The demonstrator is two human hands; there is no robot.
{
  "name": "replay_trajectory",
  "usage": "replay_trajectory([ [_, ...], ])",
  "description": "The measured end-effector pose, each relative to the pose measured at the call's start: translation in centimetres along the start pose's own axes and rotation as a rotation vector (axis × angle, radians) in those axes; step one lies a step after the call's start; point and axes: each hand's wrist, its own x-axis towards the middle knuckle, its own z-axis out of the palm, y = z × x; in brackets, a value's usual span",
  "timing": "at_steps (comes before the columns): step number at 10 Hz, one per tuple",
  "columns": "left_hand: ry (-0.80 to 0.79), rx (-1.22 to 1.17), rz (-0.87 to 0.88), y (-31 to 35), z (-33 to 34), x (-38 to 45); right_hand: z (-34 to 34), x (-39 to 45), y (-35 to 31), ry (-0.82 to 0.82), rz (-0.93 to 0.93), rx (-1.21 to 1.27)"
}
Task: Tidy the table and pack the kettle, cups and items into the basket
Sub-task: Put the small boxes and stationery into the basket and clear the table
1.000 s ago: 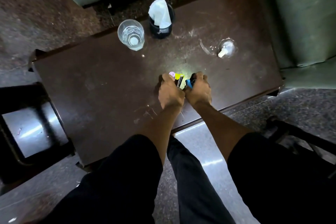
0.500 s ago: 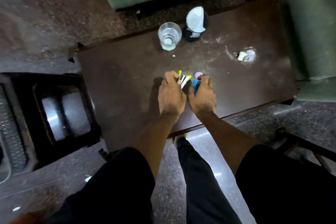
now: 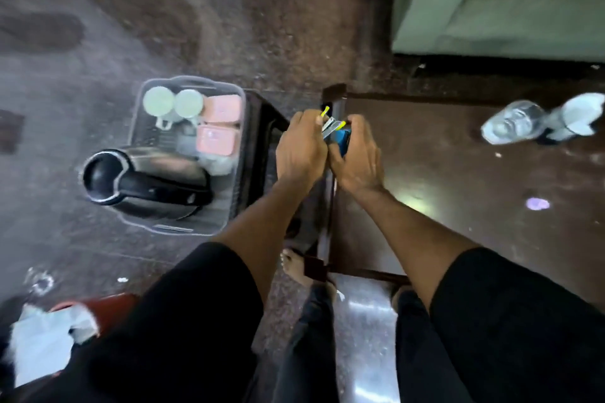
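Observation:
My left hand point(image 3: 299, 149) and my right hand point(image 3: 355, 155) are pressed together over the left end of the dark brown table point(image 3: 458, 193), both closed on a bundle of small sachets point(image 3: 335, 129) with yellow, white and blue ends sticking out. To the left stands a grey plastic basket point(image 3: 240, 98) on a dark stool. It holds a black and steel kettle point(image 3: 144, 181), two pale green cups point(image 3: 173, 103) and two pink boxes point(image 3: 217, 126). A clear glass point(image 3: 510, 121) and a dark cup with a white tissue point(image 3: 571, 123) stand on the table at right.
A small purple item point(image 3: 537, 204) lies on the table at right. A green sofa point(image 3: 497, 0) fills the upper right. A red bin with white paper point(image 3: 49, 334) sits at lower left. My bare foot point(image 3: 296, 267) is on the floor by the table corner.
Both hands lifted the sachets off the table's middle and carried them left to the table's end. The view swung left, bringing the basket into sight. The purple item stayed on the table.

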Motion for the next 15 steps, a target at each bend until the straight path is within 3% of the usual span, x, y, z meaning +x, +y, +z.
replay_trajectory([
  [2, 0.103, -0.088, -0.157, -7.6, -11.8, 6.0, 5.8, 1.5, -10.3, -0.016, -0.175, 0.091],
  [3, 0.035, -0.111, -0.122, -11.4, -16.7, 8.5, 8.4, 1.8, -14.1, -0.010, -0.261, 0.100],
  [4, -0.067, -0.139, -0.103, -15.3, -20.7, 9.9, 11.3, 2.1, -16.9, -0.066, -0.307, 0.085],
  [6, -0.429, 0.086, -0.060, -21.9, -25.3, 11.7, 16.3, 2.7, -19.4, -0.193, -0.295, 0.021],
  [8, -0.669, 0.320, -0.124, -25.0, -24.5, 13.1, 20.1, 3.5, -20.0, -0.322, -0.317, -0.154],
  [9, -0.713, 0.357, -0.159, -25.9, -23.9, 13.4, 21.9, 4.0, -20.4, -0.348, -0.444, -0.291],
  [12, -0.652, 0.189, -0.354, -27.5, -23.1, 14.1, 24.6, 5.2, -21.2, -0.412, -0.753, -0.868],
  [15, -0.707, 0.210, -0.262, -29.4, -20.7, 14.0, 24.7, 5.9, -20.4, -0.454, -0.837, -0.860],
])
